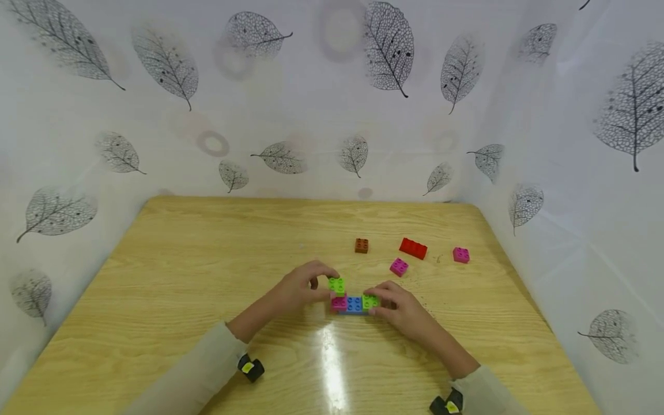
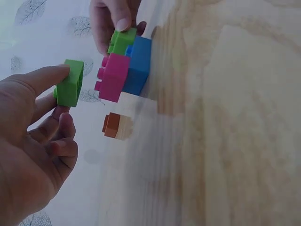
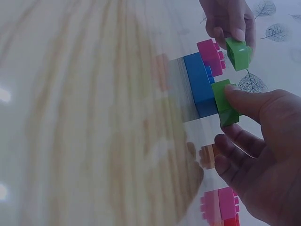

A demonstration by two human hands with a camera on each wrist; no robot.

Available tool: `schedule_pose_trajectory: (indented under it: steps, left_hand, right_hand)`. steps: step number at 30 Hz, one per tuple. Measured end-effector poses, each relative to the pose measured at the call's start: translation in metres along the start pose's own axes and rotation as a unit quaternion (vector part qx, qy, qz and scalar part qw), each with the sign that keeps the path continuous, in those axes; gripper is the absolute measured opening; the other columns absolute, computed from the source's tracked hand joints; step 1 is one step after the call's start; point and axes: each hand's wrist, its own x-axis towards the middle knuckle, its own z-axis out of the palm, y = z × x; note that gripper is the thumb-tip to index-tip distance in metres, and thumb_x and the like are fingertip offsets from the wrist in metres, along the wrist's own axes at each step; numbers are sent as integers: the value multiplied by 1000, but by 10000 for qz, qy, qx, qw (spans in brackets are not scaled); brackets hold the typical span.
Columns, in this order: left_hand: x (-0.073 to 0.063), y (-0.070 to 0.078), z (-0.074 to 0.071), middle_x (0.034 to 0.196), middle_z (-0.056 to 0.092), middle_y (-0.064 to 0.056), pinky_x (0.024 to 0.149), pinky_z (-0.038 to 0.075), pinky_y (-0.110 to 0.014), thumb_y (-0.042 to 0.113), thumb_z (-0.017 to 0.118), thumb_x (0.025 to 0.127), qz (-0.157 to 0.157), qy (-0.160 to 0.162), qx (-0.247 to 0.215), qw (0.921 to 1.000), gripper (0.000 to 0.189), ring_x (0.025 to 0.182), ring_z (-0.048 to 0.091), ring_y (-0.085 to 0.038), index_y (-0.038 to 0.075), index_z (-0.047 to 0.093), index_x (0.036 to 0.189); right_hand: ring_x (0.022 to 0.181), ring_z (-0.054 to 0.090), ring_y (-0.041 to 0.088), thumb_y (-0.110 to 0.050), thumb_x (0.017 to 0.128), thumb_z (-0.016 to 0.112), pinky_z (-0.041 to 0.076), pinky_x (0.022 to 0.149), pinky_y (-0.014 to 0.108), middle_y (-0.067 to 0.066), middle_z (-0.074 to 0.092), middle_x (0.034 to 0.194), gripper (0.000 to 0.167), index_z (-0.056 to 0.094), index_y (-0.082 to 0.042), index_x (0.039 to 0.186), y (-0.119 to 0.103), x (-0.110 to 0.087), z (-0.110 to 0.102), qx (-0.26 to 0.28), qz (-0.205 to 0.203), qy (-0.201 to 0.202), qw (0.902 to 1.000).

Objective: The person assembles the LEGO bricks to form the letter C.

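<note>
Blue brick (image 1: pixel 354 305): lies on the table (image 1: pixel 207 253), taken as the clock's centre in the head view; topped by a stacked pink brick (image 1: pixel 339 304) toward 9 o'clock and an end green brick (image 1: pixel 370 301) toward 3.
Left hand (image 1: pixel 305 282): raised green brick (image 1: pixel 336 286) pinched between thumb and fingers, held above the stacked pink brick, apart from it.
Right hand (image 1: pixel 402 308): end green brick grasped by thumb and fingers; the stack is apparently being steadied.
Step in hand: judged to be stacking.
Next move: hollow underside to be squared over the pink studs, then pressed straight down.
Loose bricks: brown brick (image 1: pixel 361 245) at 12, red brick (image 1: pixel 413 248) between 1 and 2, near pink brick (image 1: pixel 399 267) and far pink brick (image 1: pixel 461 255) about 2.
Tabletop: wood-grained; glare is thrown toward 6.
Room: leaf-printed white sheeting (image 1: pixel 311 115) is hung behind and on both sides.
</note>
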Motion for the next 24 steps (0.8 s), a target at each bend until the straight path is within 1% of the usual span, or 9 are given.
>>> schedule_pose_trajectory:
  steps: [4, 8, 12, 18, 24]
  left_hand:
    - [-4, 0, 5, 118, 62, 10, 66, 49, -27, 33, 75, 92, -78, -53, 85, 9999, 35, 82, 53, -13, 25, 67, 126]
    - [-5, -3, 11, 117, 61, 13, 68, 49, -28, 35, 75, 92, -135, -41, 106, 9998, 35, 83, 53, -12, 28, 67, 125]
    - [-5, -5, 14, 117, 60, 13, 69, 48, -28, 36, 75, 92, -148, -50, 124, 9998, 35, 83, 52, -12, 28, 67, 125]
    - [-6, -2, 16, 116, 60, 12, 66, 47, -27, 37, 74, 92, -178, -89, 124, 9997, 34, 79, 51, -12, 30, 66, 125]
    - [-7, 1, 16, 119, 61, 14, 66, 46, -27, 38, 74, 92, -205, -142, 157, 9996, 36, 79, 50, -12, 30, 66, 126]
  right_hand:
    - [87, 51, 10, -31, 95, 70, 46, 73, 24, -6, 60, 114, 39, 67, -19, 132, 0, 0, 0, 6, -3, 16, 10000]
    - [87, 51, 10, -31, 95, 71, 46, 73, 24, -6, 60, 114, 39, 67, -19, 132, -1, 0, 0, 20, 12, 28, 10000]
    - [87, 51, 10, -31, 95, 70, 46, 73, 24, -6, 60, 114, 39, 67, -19, 132, -1, 0, 0, 12, 39, 15, 10000]
    - [87, 51, 10, -31, 95, 70, 46, 73, 24, -6, 60, 113, 39, 67, -19, 132, -1, 0, 0, 36, 55, -5, 10000]
    - [86, 51, 9, -32, 95, 70, 46, 73, 24, -6, 60, 112, 40, 67, -18, 132, 0, 0, 0, 44, 39, 2, 10000]
